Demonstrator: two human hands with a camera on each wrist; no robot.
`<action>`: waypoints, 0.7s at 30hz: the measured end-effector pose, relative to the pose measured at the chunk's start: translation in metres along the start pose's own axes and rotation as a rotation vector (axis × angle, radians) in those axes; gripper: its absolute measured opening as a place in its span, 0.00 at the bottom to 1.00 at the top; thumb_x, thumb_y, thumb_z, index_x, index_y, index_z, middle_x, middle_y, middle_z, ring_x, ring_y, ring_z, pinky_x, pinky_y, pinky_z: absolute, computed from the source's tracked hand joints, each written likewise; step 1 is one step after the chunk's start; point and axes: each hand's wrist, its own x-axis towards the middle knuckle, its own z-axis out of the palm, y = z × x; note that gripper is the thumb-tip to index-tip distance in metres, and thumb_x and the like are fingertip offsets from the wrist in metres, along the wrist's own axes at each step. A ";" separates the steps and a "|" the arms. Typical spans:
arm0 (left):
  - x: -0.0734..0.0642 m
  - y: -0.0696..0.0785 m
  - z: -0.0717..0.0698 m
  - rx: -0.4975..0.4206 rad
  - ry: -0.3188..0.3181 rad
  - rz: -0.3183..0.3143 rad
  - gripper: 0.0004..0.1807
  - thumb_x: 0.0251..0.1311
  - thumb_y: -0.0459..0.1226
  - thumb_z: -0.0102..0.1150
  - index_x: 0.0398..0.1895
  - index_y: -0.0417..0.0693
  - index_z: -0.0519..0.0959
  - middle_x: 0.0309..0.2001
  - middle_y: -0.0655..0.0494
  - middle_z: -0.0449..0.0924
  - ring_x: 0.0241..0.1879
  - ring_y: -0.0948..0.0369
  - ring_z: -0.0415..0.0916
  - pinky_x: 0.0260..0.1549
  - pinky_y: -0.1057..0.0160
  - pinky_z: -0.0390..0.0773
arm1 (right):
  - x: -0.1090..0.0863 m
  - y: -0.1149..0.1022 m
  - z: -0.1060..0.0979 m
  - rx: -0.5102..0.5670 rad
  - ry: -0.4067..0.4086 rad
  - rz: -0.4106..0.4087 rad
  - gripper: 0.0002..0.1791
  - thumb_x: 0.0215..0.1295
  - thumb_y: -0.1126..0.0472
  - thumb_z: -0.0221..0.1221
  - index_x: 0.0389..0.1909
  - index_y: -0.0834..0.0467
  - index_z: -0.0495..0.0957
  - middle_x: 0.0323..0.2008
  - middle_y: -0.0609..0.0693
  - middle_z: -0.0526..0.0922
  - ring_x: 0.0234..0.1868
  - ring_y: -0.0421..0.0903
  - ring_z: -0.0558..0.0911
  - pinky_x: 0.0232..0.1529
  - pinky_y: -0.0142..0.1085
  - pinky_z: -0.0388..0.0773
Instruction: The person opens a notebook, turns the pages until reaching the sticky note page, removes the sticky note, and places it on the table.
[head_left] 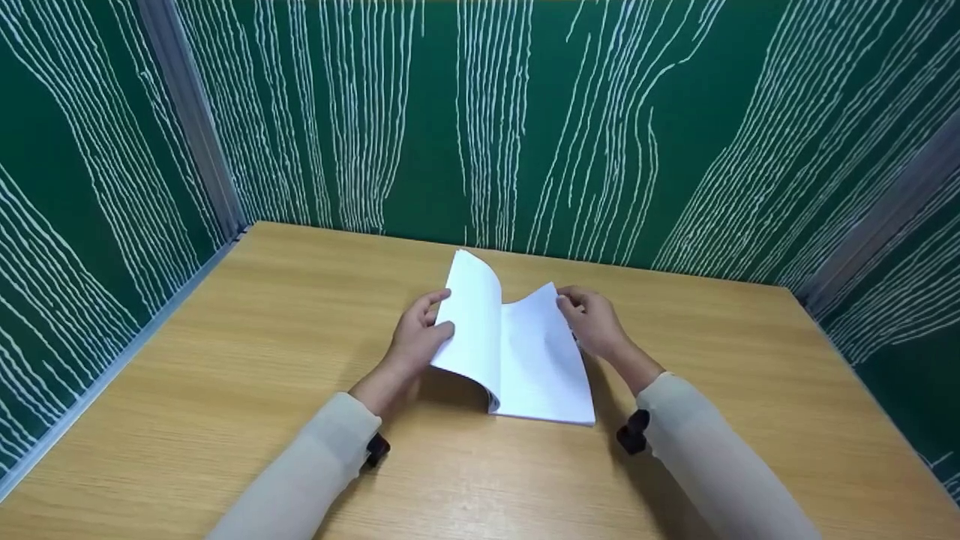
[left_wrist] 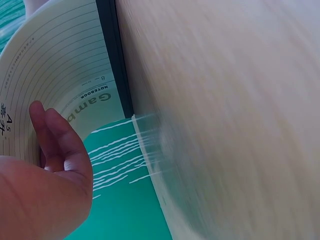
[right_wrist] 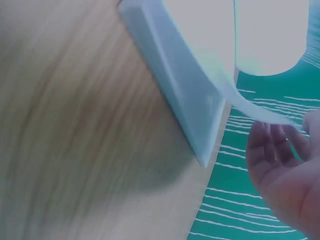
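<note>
An open notebook [head_left: 544,367] with white pages lies on the wooden table, its left part lifted and curved upward. My left hand [head_left: 417,334] grips the left edge of that lifted part, thumb on the page and fingers behind. The left wrist view shows the notebook's cover [left_wrist: 75,55] from outside, ruled with lines and printed "NOTEBOOK" and "A5", beside a dark spine [left_wrist: 114,55]. With thumb and fingers my right hand [head_left: 596,321] pinches the upper right corner of a raised page. In the right wrist view that page [right_wrist: 250,107] bends up from the stack beneath it.
The wooden table [head_left: 225,360] surrounds the notebook on all sides. Green panels [head_left: 427,150] with wavy white lines stand along its back and sides, joined by grey metal posts [head_left: 191,112]. Both sleeved wrists wear small dark devices [head_left: 634,433].
</note>
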 end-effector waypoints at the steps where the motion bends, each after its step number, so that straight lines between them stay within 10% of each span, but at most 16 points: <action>1: 0.000 0.000 0.000 -0.002 -0.001 0.000 0.27 0.52 0.36 0.50 0.56 0.66 0.62 0.47 0.58 0.74 0.41 0.58 0.76 0.36 0.61 0.75 | -0.001 -0.001 0.000 0.014 -0.016 0.000 0.22 0.63 0.45 0.43 0.54 0.48 0.68 0.44 0.48 0.72 0.41 0.48 0.72 0.37 0.36 0.73; 21: 0.001 -0.002 0.000 -0.062 -0.014 0.016 0.26 0.51 0.35 0.49 0.56 0.62 0.63 0.48 0.56 0.73 0.39 0.58 0.76 0.35 0.62 0.75 | -0.021 -0.033 0.029 -0.039 -0.235 -0.085 0.17 0.54 0.59 0.57 0.46 0.44 0.72 0.46 0.52 0.71 0.36 0.48 0.77 0.25 0.38 0.78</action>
